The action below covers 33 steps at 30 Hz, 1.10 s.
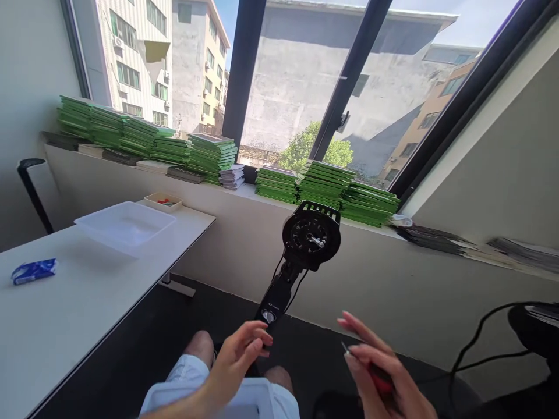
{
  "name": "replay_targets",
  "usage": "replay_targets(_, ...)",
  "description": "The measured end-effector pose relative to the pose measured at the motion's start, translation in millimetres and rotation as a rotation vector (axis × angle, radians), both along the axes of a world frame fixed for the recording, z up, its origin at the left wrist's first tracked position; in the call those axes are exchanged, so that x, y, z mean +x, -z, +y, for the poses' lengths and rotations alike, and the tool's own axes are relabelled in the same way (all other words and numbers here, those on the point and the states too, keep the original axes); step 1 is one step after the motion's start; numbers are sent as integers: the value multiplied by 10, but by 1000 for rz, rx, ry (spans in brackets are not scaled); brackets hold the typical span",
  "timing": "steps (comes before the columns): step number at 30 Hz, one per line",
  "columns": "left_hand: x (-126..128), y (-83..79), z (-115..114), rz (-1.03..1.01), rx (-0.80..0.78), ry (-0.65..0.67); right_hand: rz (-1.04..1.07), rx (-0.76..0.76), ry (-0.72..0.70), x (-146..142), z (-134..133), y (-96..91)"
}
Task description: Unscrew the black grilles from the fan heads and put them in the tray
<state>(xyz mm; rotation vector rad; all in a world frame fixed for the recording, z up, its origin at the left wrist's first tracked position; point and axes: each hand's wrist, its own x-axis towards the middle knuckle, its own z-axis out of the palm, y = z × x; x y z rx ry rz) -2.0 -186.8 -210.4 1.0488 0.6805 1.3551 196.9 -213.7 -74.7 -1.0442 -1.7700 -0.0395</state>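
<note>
My left hand point(239, 352) grips the lower end of a black handheld device's handle point(275, 297). The device's round black motor head point(311, 235), with a small metal shaft at its centre, points toward me. My right hand point(379, 369) is low at the right, fingers closed around a red-handled tool point(379, 379) whose thin metal tip sticks out near my fingertips. A thin black wire runs along the handle. My knees and light shorts point(196, 378) show below.
A white table point(78, 302) at the left carries a clear plastic tray point(124, 224), a small tray with red bits point(163, 201) and a blue packet point(34, 270). Stacks of green flat items point(325, 183) line the window sill. A black cable point(484, 337) trails at right.
</note>
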Motion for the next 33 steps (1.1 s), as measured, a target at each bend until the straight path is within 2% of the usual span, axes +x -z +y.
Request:
replay_targets(3, -101, -591, 474, 48, 231, -90, -43, 105, 50, -17, 422, -691)
replay_targets(6, -72, -1182, 998, 20, 437, -236, -93, 110, 49, -88, 835, -1134)
replay_targets(9, 12, -1690, 1473, -38, 535, -403, -151, 74, 15, -167, 1178, -1336)
replay_targets(10, 36, -1823, 1606, -40, 561, -408, -176, 59, 13, -183, 1271, -1365)
replay_targets(12, 75, -2014, 1816, 10, 615, -318, -234, 29, 22, -194, 1418, -1390)
replay_targets(14, 110, -2099, 1939, 94, 644, -184, -288, 3, 37, -185, 1513, -1397)
replay_targets(16, 147, -2103, 1978, 155, 642, -114, -323, -16, 59, -170, 1563, -1405)
replay_targets(21, 210, -2045, 1910, 221, 626, -196, -389, -95, 103, -169, 1595, -1479)
replay_targets(25, 200, -2084, 1887, 278, 637, -208, -459, -146, 141, -179, 1633, -1560)
replay_targets(33, 221, -2112, 1895, 308, 635, -252, -497, -145, 179, -205, 1690, -1589)
